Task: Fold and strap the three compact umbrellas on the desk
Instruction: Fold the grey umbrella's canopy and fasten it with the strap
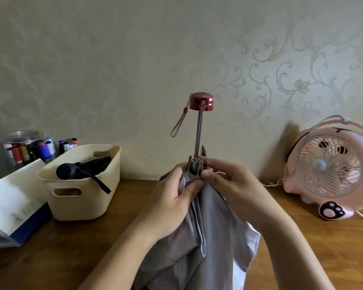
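Observation:
I hold a grey compact umbrella [214,231] upright over the desk, its red handle [201,101] on top of a thin metal shaft, a red wrist loop dangling at the left. My left hand [176,195] grips the gathered grey canopy just below the rib ends. My right hand [224,181] pinches the rib tips and fabric around the shaft. The canopy hangs loose and unfolded below my hands. A black umbrella [82,169] lies in a cream basket [80,197] at the left, its strap hanging over the rim.
A pink desk fan [331,166] stands at the right with a cord trailing on the wooden desk [88,248]. An open book [15,204] lies at the left edge. A clear jar of markers [27,147] stands behind the basket against the wall.

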